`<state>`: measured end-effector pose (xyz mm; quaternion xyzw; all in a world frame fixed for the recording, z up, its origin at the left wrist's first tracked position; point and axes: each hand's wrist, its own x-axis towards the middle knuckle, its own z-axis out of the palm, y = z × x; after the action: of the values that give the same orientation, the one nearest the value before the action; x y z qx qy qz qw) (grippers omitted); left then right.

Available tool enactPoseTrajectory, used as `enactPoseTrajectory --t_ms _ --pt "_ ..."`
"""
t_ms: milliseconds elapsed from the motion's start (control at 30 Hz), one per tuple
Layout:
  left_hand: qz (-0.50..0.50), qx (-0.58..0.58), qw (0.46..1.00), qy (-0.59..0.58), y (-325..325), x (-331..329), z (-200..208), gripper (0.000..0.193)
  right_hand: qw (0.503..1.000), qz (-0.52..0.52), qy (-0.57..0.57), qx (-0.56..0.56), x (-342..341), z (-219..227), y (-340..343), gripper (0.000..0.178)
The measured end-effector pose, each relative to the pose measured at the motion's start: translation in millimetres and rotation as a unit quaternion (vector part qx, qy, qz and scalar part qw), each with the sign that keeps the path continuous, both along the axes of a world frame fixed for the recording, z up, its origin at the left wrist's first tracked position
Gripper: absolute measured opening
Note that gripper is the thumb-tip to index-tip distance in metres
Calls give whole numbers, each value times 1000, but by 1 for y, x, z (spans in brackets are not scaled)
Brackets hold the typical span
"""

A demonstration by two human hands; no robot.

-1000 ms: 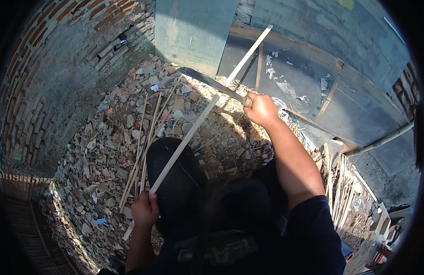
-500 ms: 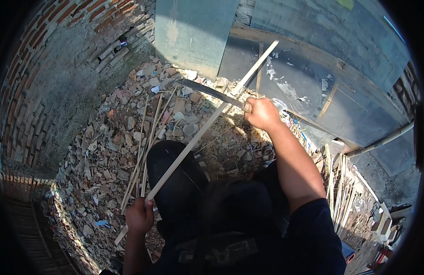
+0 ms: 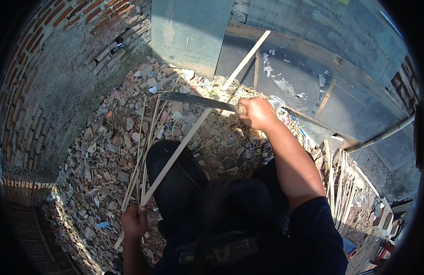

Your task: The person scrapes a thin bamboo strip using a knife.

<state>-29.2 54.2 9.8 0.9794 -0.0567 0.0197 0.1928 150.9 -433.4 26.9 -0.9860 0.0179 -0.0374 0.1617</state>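
Note:
A long, pale wooden or bamboo strip (image 3: 177,153) slants from lower left to upper right, passing over my dark-clothed left knee (image 3: 159,153). My left hand (image 3: 135,221) is closed around its near end, with a short tail showing below the fist. My right hand (image 3: 259,113) grips the handle of a machete (image 3: 193,99). The dark blade points left and lies across the strip's upper half, in front of it from this view. Whether the edge touches the strip, I cannot tell.
Several thin strips (image 3: 142,158) lie left of my knee on broken brick rubble (image 3: 102,151). More strips (image 3: 343,188) are piled at the right. A worn brick wall (image 3: 51,91) rises at left; grey-green panels (image 3: 189,36) and dark sheets (image 3: 290,68) stand ahead.
The machete has moved left and toward me along the strip, its blade now more level. My left hand sits slightly lower and farther left. The strip's far end has shifted left and up.

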Motion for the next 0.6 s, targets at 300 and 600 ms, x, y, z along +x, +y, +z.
enactPoseTrajectory --t_ms 300,600 --pt "-2 27 1000 -4 11 -6 -8 30 997 -73 30 23 10 -3 -29 41" --pt "22 8 1000 14 16 -8 -12 31 987 140 8 -80 -6 15 3 23"
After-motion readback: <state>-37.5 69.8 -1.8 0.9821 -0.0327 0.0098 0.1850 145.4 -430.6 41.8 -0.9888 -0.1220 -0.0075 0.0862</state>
